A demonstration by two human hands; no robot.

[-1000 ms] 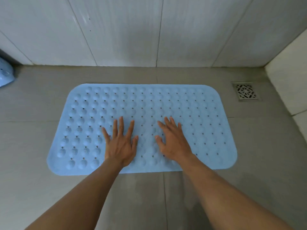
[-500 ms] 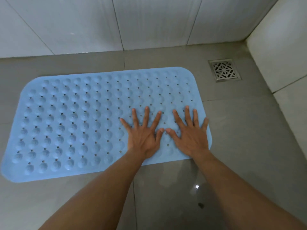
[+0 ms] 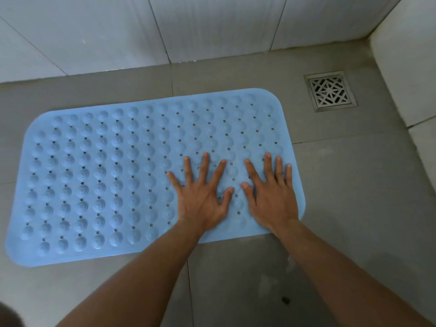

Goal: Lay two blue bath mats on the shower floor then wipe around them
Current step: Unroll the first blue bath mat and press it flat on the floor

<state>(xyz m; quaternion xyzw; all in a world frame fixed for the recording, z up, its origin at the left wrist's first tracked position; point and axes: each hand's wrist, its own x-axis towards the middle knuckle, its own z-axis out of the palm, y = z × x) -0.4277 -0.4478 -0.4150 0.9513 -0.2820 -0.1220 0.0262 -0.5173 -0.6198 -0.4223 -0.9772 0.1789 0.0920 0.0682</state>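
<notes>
A grey tiled shower floor [image 3: 342,185] meets white wall tiles [image 3: 212,27] beyond the fingertips, with a low white ledge off to the right of the right hand. One blue bath mat [image 3: 106,175] lies flat on the floor, its studded, perforated sheet stretching well out to the left of both hands; its right end sits under them. A square metal drain grate [image 3: 330,92] sits ahead of and to the right of the right hand, apart from the mat's corner.

The left hand [image 3: 203,197] is spread flat, palm down, fingers splayed, gripping nothing. The right hand [image 3: 271,197] presses likewise just beside it, its little finger near the mat's right edge.

Only one mat is in view, so the second appears not yet laid. The floor nearest the wrists looks wet and glossy, and a small dark speck [image 3: 285,299] lies there. Judging from that, the mat could skate if pushed sideways, or trap water and fail to seat, leaving a raised edge.
</notes>
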